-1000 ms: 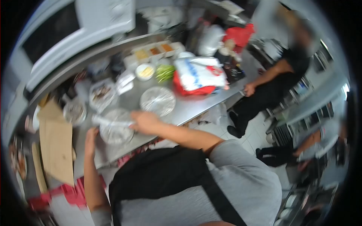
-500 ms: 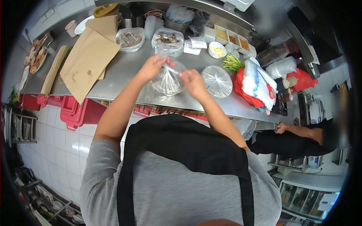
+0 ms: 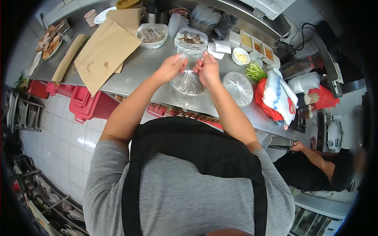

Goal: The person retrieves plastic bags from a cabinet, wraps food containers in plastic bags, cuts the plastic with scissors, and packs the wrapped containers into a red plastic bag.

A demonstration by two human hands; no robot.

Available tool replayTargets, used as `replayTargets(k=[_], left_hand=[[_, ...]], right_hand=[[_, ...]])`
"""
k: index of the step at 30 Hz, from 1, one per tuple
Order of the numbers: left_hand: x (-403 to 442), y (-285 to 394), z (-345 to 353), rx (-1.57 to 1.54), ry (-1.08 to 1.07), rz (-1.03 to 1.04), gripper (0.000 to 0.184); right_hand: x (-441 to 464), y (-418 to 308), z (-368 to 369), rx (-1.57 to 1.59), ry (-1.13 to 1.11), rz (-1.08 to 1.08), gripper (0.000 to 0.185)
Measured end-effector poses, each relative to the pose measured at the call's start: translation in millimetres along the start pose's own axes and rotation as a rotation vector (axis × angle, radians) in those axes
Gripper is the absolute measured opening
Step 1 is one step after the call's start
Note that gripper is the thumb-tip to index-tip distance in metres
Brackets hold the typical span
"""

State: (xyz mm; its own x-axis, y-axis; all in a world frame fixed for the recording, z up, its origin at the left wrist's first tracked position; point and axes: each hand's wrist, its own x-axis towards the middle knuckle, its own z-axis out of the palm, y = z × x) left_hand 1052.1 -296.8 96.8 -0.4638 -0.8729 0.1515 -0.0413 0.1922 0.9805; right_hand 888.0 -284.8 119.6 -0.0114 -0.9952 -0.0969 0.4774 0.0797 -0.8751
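Room leftward, tub point(image 3: 190, 46) just beyond fingers point(image 3: 201, 73)

a clear, thin plastic bag point(image 3: 190, 80) encloses a round container point(image 3: 184, 88), the bag's neck gathered upward, its pleats fanning across the top. the container sits upright on the grey metal counter point(image 3: 130, 80), a loose bag corner trailing toward the front edge.

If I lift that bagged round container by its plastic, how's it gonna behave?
The round container might swing or tilt, since the clear plastic gathered between your left hand and right hand looks thin and floppy. Its glossy wrapping could feel slippery. It seems unlikely to roll while sitting flat, though its weight is hard to judge.
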Motion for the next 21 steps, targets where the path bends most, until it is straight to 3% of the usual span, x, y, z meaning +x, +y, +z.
replayTargets(k=[3,14,21], left_hand=[[0.6,-8.2,-2.9,0.092,0.082,-0.036,0.020],[-13.8,-12.4,-11.9,0.276,0.203,-0.074,0.021],[-12.3,-29.4,-16.7,0.140,0.243,-0.049,0.022]], right_hand=[[7.1,15.1,-8.9,-0.264,-0.119,-0.128,0.034],[13.3,27.4,-25.4,-0.656,-0.202,-0.241,0.036],[10.9,26.9,-30.6,-0.904,-0.223,-0.417,0.032]])
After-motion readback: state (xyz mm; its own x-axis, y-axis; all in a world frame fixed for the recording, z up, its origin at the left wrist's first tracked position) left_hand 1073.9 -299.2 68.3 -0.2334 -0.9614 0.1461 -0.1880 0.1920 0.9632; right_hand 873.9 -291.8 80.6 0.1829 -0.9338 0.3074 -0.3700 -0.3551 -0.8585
